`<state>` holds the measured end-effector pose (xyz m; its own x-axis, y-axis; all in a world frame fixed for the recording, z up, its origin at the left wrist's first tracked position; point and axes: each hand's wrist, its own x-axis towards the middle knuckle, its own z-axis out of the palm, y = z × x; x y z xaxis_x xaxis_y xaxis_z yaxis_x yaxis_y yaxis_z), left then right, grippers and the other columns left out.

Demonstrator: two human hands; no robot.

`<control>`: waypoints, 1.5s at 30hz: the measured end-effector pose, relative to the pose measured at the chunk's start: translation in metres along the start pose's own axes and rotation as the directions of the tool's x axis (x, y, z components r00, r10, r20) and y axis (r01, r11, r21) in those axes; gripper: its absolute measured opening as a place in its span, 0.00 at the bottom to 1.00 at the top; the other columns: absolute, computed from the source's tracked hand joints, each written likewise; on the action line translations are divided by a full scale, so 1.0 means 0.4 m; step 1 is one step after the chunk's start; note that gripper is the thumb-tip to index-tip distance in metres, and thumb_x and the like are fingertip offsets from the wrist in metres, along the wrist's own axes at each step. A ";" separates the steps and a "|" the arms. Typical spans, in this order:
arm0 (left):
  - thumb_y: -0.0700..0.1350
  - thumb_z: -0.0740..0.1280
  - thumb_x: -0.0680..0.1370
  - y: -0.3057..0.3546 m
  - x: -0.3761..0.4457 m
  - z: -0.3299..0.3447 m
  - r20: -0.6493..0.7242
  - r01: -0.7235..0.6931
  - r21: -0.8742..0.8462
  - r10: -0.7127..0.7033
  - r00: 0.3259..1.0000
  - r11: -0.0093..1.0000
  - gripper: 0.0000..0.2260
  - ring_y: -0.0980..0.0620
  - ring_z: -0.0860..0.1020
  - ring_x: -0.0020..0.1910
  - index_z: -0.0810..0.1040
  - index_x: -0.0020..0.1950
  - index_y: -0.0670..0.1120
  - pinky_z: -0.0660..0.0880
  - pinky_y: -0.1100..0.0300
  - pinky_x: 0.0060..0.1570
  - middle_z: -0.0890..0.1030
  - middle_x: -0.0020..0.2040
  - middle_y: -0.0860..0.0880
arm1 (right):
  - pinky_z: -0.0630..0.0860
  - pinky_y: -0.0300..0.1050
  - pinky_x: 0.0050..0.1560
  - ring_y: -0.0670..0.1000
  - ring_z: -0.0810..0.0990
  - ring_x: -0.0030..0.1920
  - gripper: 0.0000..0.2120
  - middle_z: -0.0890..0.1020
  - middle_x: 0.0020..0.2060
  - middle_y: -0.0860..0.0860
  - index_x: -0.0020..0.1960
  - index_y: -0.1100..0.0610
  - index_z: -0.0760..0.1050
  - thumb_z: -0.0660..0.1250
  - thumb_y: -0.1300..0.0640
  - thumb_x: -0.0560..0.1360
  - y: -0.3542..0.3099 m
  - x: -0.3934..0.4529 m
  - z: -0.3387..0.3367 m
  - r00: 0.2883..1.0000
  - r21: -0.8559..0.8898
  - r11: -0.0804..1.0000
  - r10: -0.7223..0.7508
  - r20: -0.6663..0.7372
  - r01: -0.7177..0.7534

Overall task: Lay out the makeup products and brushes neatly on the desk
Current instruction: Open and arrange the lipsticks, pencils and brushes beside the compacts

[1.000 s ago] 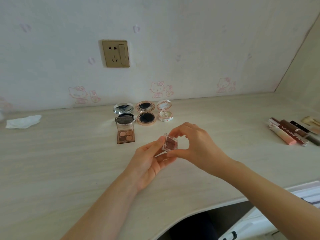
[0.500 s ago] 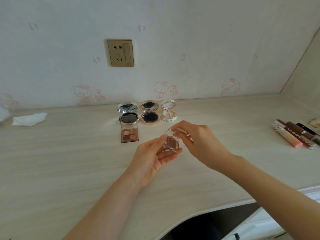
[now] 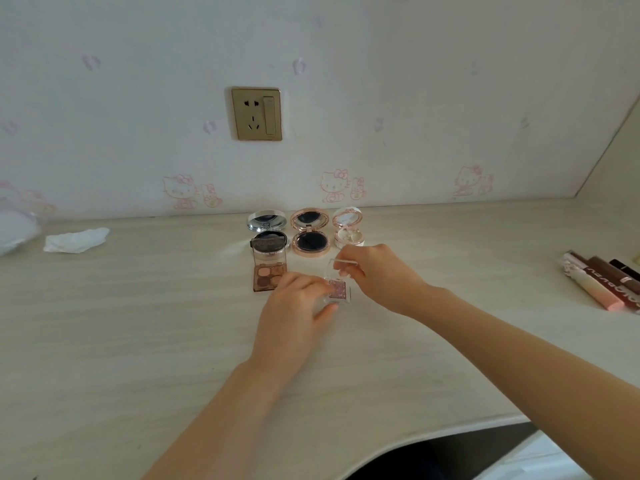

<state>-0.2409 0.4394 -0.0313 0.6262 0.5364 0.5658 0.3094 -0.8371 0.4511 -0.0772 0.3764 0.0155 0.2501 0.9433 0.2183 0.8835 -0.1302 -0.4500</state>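
since the earlier frames the small clear eyeshadow case has come down from mid-air to the table, and its clear lid, shut a second ago, now stands open and upright. the left hand has turned palm down and lies over the case's 9 o'clock side. the right hand has shifted toward 12 o'clock.

count: three round compacts in a row near the wall, all open: a silver compact, a rose-gold compact and a pale pink compact. one brown four-pan palette lies open just at 6 o'clock of the silver one. one small clear case. at the 3 o'clock edge lie lip gloss tubes, at least four side by side, the far ones cut off by the frame. one crumpled tissue lies at 9 o'clock, well apart.

the clear case sits on the table just at 3 o'clock of the palette, at 6 o'clock of the pale pink compact, between the two hands. the left fingers curl round its base, thumb at the near edge. the right fingers pinch the top edge of the raised lid at 12 o'clock of the glittery pink pan.
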 end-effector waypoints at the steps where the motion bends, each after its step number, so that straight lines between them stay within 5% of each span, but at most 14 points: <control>1: 0.43 0.75 0.70 -0.003 -0.001 0.002 0.002 -0.014 0.026 0.014 1.000 1.000 0.10 0.57 0.71 0.54 0.84 0.51 0.46 0.69 0.66 0.53 0.82 0.49 0.54 | 0.78 0.53 0.51 0.52 0.81 0.48 0.09 0.84 0.47 0.50 0.51 0.54 0.78 0.60 0.62 0.78 0.000 0.002 0.003 1.000 -0.011 1.000 0.003 0.007 -0.003; 5: 0.40 0.76 0.68 -0.013 -0.004 0.003 -0.003 -0.035 0.080 0.035 0.999 0.996 0.07 0.52 0.76 0.51 0.85 0.44 0.46 0.76 0.57 0.49 0.83 0.47 0.54 | 0.78 0.51 0.51 0.51 0.80 0.49 0.08 0.84 0.46 0.48 0.51 0.52 0.78 0.61 0.60 0.79 0.001 0.013 0.012 0.999 -0.045 0.999 0.013 0.030 -0.012; 12: 0.40 0.74 0.70 -0.019 -0.001 0.004 -0.006 -0.055 0.147 0.056 0.998 0.988 0.03 0.49 0.77 0.49 0.85 0.42 0.46 0.77 0.55 0.46 0.84 0.42 0.54 | 0.70 0.40 0.43 0.51 0.78 0.43 0.09 0.84 0.44 0.52 0.52 0.57 0.81 0.63 0.56 0.79 -0.004 0.032 0.033 0.998 -0.094 0.994 -0.051 0.030 0.054; 17: 0.39 0.74 0.69 -0.022 0.024 0.009 0.050 -0.134 0.272 0.125 0.991 0.953 0.03 0.46 0.77 0.44 0.82 0.37 0.45 0.77 0.51 0.42 0.81 0.35 0.50 | 0.70 0.37 0.46 0.51 0.80 0.48 0.10 0.83 0.48 0.52 0.53 0.58 0.81 0.62 0.60 0.79 -0.009 0.062 0.034 0.997 -0.083 0.994 -0.063 0.053 0.067; 28: 0.40 0.75 0.67 -0.073 0.070 0.026 -0.010 -0.114 0.408 0.129 0.992 0.906 0.04 0.50 0.79 0.42 0.81 0.35 0.47 0.65 0.59 0.47 0.79 0.34 0.53 | 0.73 0.52 0.57 0.55 0.78 0.53 0.12 0.83 0.51 0.54 0.59 0.55 0.77 0.57 0.60 0.80 0.011 0.156 0.049 0.993 -0.146 0.989 0.000 0.117 0.018; 32: 0.38 0.76 0.65 -0.089 0.073 0.040 -0.009 -0.103 0.441 0.119 0.993 0.892 0.07 0.49 0.79 0.44 0.81 0.35 0.47 0.72 0.56 0.49 0.80 0.34 0.54 | 0.72 0.51 0.59 0.55 0.79 0.55 0.12 0.83 0.52 0.54 0.60 0.55 0.77 0.58 0.60 0.80 0.015 0.168 0.054 0.992 -0.132 0.991 0.003 0.124 0.014; 39: 0.43 0.67 0.71 -0.090 0.069 0.034 -0.037 -0.082 0.377 0.104 0.994 0.923 0.05 0.49 0.78 0.47 0.82 0.37 0.48 0.72 0.56 0.51 0.81 0.37 0.55 | 0.72 0.48 0.55 0.54 0.79 0.52 0.14 0.83 0.51 0.53 0.62 0.56 0.76 0.57 0.62 0.80 0.013 0.159 0.058 0.995 -0.095 0.994 -0.055 0.078 0.063; 45: 0.41 0.72 0.72 -0.090 0.067 0.033 -0.038 -0.057 0.311 0.072 0.997 0.949 0.03 0.48 0.77 0.47 0.82 0.39 0.46 0.73 0.54 0.50 0.81 0.38 0.53 | 0.75 0.45 0.55 0.52 0.78 0.55 0.17 0.81 0.54 0.51 0.66 0.56 0.71 0.62 0.62 0.77 0.020 0.110 0.059 0.992 0.029 0.999 0.049 -0.114 -0.046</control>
<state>-0.2259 0.4825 -0.0414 0.6192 0.4783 0.6228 0.4807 -0.8580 0.1810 -0.0684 0.4241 0.0010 0.3370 0.8947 0.2931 0.8592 -0.1650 -0.4843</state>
